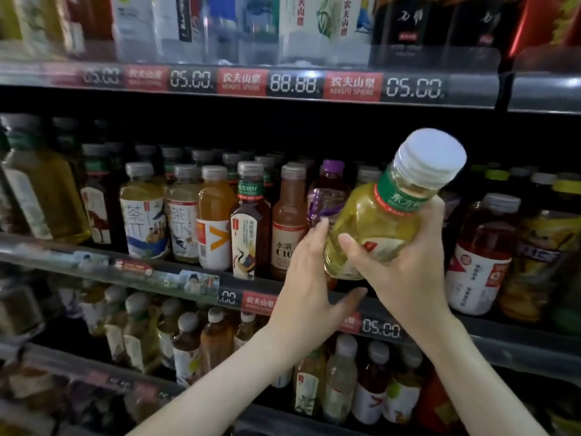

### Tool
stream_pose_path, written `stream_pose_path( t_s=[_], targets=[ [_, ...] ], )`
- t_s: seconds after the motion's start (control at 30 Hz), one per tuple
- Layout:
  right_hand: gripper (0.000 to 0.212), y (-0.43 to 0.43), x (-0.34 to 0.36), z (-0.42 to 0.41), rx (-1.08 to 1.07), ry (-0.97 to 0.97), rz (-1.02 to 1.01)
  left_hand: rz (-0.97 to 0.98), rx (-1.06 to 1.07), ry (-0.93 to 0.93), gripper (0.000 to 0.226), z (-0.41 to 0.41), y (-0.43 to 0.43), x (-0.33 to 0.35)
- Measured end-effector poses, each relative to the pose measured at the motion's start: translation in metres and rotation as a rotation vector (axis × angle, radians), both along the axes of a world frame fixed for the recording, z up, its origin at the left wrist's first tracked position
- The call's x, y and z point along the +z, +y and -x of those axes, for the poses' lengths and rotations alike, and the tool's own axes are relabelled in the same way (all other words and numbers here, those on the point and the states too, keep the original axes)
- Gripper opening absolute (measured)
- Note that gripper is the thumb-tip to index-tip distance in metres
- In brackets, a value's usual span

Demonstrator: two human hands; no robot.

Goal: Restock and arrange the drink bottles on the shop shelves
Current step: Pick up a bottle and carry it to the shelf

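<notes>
A yellow-green tea bottle (382,215) with a white cap and green neck band is tilted, cap pointing up and right, in front of the middle shelf (188,283). My right hand (405,265) grips its lower body from the right. My left hand (306,278) rests against the bottle's base from the left, fingertips on it, thumb spread below. Behind the held bottle stands a purple-capped bottle (330,190), partly hidden.
The middle shelf holds rows of tea and juice bottles: a brown bottle (287,225) just left of my hands, a red tea bottle (481,256) to the right. Price strips (292,83) front the upper shelf. The lower shelf (345,382) carries more bottles.
</notes>
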State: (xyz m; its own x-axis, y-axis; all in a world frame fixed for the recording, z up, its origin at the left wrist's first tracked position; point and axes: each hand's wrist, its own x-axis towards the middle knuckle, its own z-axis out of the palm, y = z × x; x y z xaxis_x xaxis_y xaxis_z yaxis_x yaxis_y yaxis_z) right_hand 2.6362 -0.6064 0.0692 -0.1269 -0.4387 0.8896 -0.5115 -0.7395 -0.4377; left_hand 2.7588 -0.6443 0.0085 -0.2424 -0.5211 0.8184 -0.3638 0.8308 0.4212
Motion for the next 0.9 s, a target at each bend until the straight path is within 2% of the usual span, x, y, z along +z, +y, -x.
stream_pose_path(
  t_s=[0.1,0.2,0.33,0.5,0.67,0.77,0.9],
  targets=[
    [0.081,0.020,0.002,-0.024,0.109,0.023,-0.053,0.032,0.102,0.105,0.081,-0.007,0.009,0.000],
    [0.075,0.022,-0.011,-0.047,0.262,-0.014,-0.174,0.039,0.415,0.005,0.071,-0.034,0.015,-0.012],
    [0.069,0.011,-0.032,-0.082,0.359,0.027,-0.403,0.024,0.441,-0.003,0.072,-0.088,0.025,-0.039],
    [0.073,0.006,-0.059,-0.136,0.374,0.120,-0.613,0.062,0.684,-0.232,0.075,-0.156,0.035,-0.067],
    [0.046,0.004,-0.061,-0.191,0.459,0.055,-0.626,0.045,0.688,-0.235,0.081,-0.218,0.043,-0.064],
    [0.037,0.000,-0.063,-0.224,0.435,0.001,-0.606,0.003,0.598,-0.265,0.074,-0.263,0.048,-0.050],
    [0.039,-0.007,-0.058,-0.259,0.330,-0.087,-0.598,0.091,0.579,-0.524,0.060,-0.330,0.046,-0.041]
  ],
)
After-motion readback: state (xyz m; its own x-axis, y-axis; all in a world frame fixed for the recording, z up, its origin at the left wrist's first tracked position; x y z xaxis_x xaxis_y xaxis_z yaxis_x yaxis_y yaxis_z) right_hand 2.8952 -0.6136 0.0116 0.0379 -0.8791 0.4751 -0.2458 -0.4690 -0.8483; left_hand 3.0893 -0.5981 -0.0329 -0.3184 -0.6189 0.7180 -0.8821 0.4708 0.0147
